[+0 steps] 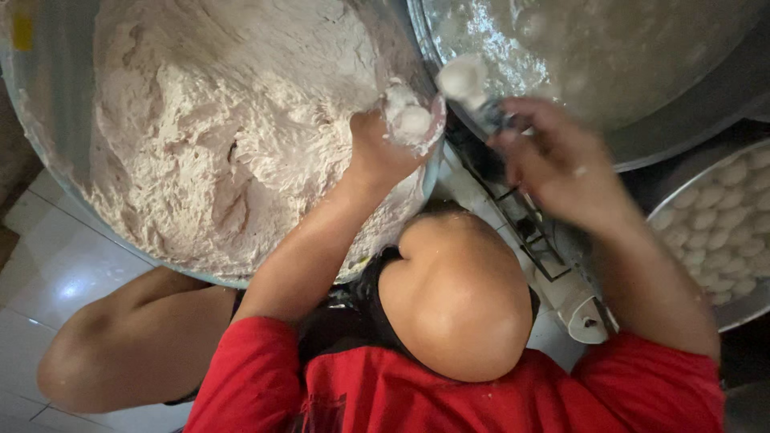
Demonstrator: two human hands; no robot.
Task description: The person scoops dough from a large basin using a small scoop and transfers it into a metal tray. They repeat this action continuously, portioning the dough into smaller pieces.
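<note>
Left hand (pixel 383 144) clenched around lump of pale paste (pixel 409 119), squeezed out above fist, at right rim of big basin of paste (pixel 216 120), far left. Right hand (pixel 553 164) blurred, closed on dark spoon handle; spoon (pixel 465 80) carrying round white ball, just right of lump, over rim of large metal pot of cloudy water (pixel 609 48), far right. Tray of shaped white balls (pixel 718 224) at right edge. White tiled floor (pixel 56 273) near left. Red shirt (pixel 385 385) and bare knees near.
</note>
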